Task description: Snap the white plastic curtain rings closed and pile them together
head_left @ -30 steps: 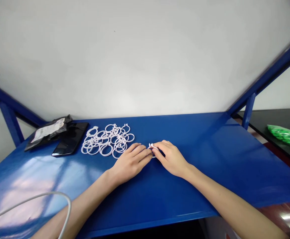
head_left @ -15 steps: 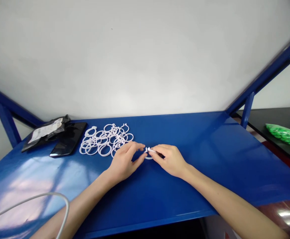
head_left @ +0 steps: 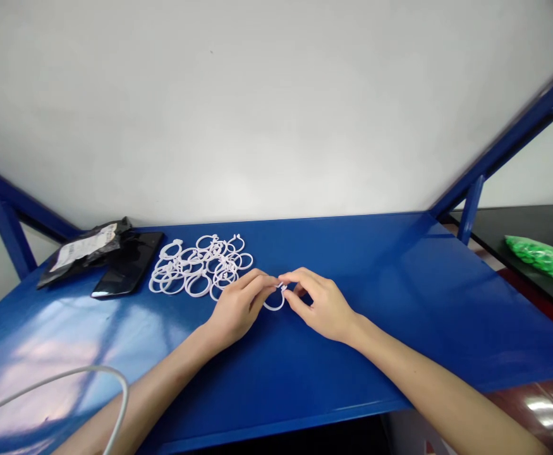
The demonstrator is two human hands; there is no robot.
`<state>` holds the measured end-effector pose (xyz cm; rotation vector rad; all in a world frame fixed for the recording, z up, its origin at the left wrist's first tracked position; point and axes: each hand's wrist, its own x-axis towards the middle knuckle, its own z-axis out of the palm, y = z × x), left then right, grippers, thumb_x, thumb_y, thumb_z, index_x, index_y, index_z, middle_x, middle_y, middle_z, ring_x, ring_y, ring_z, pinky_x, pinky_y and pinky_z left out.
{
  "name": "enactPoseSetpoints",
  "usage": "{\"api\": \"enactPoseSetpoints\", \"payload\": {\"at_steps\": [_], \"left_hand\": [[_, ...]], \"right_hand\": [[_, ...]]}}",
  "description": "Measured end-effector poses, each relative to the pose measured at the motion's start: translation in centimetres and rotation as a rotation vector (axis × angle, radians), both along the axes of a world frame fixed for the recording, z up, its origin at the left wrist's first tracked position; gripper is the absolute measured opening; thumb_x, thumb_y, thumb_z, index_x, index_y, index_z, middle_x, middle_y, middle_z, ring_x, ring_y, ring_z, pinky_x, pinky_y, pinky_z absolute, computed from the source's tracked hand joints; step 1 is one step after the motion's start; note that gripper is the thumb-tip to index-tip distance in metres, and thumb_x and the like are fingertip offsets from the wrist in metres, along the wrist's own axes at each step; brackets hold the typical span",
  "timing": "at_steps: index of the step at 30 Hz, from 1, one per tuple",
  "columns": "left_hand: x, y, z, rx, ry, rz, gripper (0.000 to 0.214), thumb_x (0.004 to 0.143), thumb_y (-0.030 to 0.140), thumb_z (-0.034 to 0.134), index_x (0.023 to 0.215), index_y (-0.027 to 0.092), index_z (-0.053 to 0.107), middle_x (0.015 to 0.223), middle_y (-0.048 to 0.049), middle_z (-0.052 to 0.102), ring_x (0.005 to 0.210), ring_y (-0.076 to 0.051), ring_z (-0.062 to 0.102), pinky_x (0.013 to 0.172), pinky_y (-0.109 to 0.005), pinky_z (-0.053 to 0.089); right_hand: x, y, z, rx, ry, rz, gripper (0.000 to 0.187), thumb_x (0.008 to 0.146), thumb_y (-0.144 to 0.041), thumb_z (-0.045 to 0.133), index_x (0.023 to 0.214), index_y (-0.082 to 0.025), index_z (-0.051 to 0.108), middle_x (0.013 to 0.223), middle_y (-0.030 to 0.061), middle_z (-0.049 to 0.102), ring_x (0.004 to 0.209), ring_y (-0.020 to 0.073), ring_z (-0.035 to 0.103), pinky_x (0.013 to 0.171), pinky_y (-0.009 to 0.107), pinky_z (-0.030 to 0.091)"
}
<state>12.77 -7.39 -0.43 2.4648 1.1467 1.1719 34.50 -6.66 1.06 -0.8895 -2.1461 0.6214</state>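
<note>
The L hand [head_left: 237, 311] and R hand [head_left: 322, 307] meet in the middle of the blue table [head_left: 409, 297]. Both pinch one small white ring [head_left: 275, 307] w/ thumb and fingertips. L holds its left side, R holds its right side. The other R fingers are curled and a bit spread. The ring's low curve shows btw the two hands, right by the table top. Can't tell if it touches the table.

Just left of the L hand is a pile of rings [head_left: 200, 265], same white kind, lying flat and mixed up w/ each other. The nearest ones are just beside the L fingers.

Further left is a black phone [head_left: 127, 272], face up. A black bag [head_left: 84, 249] w/ a white label lies next to it, near the table's back left corner.

A white cable [head_left: 72, 374] bends over the near left part of the table.

Far R, on a dark table [head_left: 504, 230], is a green bag [head_left: 544, 259], well apart from the hands.
</note>
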Motion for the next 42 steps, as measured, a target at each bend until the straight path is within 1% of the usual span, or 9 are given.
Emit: {"api": "enactPoseSetpoints", "payload": {"at_steps": [4,11,15,20,26,29,32,38,42], "left_hand": [[0.1,0.0,-0.2,-0.006,0.012,0.027,0.008,0.1,0.016,0.056,0.103,0.022,0.061,0.089,0.0008,0.069,0.076,-0.011,0.067,0.071,-0.021,0.054],[0.2,-0.2,0.0,0.02,0.001,-0.001,0.005,0.1,0.018,0.057,0.101,0.022,0.061,0.088,0.0001,0.069,0.075,-0.011,0.067,0.069,-0.022,0.054],[0.4,-0.3,0.3,0.089,-0.032,-0.01,0.006,0.098,0.015,0.059,0.098,0.021,0.061,0.09,-0.0009,0.071,0.078,-0.012,0.07,0.07,-0.021,0.056],[0.8,-0.7,0.9,0.126,-0.071,0.02,0.008,0.096,0.012,0.062,0.095,0.02,0.062,0.089,-0.0009,0.072,0.079,-0.011,0.071,0.071,-0.02,0.056],[1.1,-1.1,1.4,-0.12,-0.224,0.064,0.006,0.093,0.016,0.067,0.089,0.02,0.066,0.082,0.001,0.072,0.069,-0.01,0.068,0.063,-0.02,0.055],[1.1,-1.2,1.0,-0.243,-0.295,0.111,0.006,0.092,0.02,0.07,0.097,0.022,0.07,0.087,0.0007,0.076,0.07,-0.011,0.071,0.065,-0.022,0.058],[1.0,-1.2,0.8,-0.307,-0.318,0.098,0.011,0.092,0.022,0.07,0.102,0.023,0.073,0.091,-0.0004,0.078,0.074,-0.013,0.073,0.068,-0.024,0.06],[1.0,-1.2,0.9,-0.259,-0.373,0.023,0.005,0.091,0.02,0.073,0.092,0.023,0.077,0.092,-0.0022,0.079,0.085,-0.016,0.075,0.077,-0.028,0.063],[1.1,-1.2,0.7,-0.243,-0.415,-0.002,0.003,0.09,0.022,0.075,0.09,0.023,0.078,0.089,-0.0027,0.079,0.08,-0.016,0.076,0.074,-0.029,0.064]], "right_hand": [[0.1,0.2,-0.2,0.053,-0.003,0.02,0.016,0.103,-0.023,0.054,0.115,-0.022,0.065,0.107,0.0052,0.073,0.079,0.0145,0.071,0.073,0.028,0.058],[0.1,0.2,-0.3,0.055,-0.002,0.007,0.015,0.103,-0.025,0.054,0.111,-0.022,0.066,0.102,0.0048,0.073,0.078,0.0147,0.07,0.072,0.028,0.057],[-0.1,0.2,-0.2,-0.085,0.051,-0.04,0.014,0.101,-0.028,0.056,0.111,-0.023,0.066,0.101,0.0038,0.075,0.08,0.015,0.072,0.074,0.028,0.058],[-0.3,0.3,0.1,-0.335,0.162,-0.036,0.013,0.099,-0.034,0.061,0.103,-0.023,0.066,0.091,0.0017,0.077,0.067,0.014,0.073,0.066,0.027,0.059],[-0.5,0.1,0.2,-0.452,0.257,0.0,0.014,0.098,-0.035,0.063,0.099,-0.021,0.066,0.09,0.0015,0.076,0.068,0.0145,0.074,0.067,0.028,0.059],[-0.4,0.0,0.2,-0.385,0.224,-0.011,0.012,0.098,-0.033,0.062,0.1,-0.021,0.067,0.091,0.0019,0.077,0.072,0.0151,0.074,0.069,0.028,0.059],[-0.3,-0.1,0.2,-0.264,0.143,-0.034,0.01,0.098,-0.029,0.062,0.102,-0.023,0.068,0.094,0.002,0.077,0.079,0.0156,0.074,0.07,0.026,0.058],[-0.3,-0.3,0.1,-0.137,0.093,-0.036,0.009,0.099,-0.028,0.061,0.102,-0.024,0.068,0.096,0.0015,0.077,0.076,0.0146,0.073,0.069,0.025,0.057],[-0.2,-0.4,-0.2,-0.07,0.071,-0.014,0.013,0.102,-0.028,0.057,0.1,-0.023,0.068,0.097,0.003,0.076,0.078,0.0157,0.072,0.073,0.028,0.057]]}}
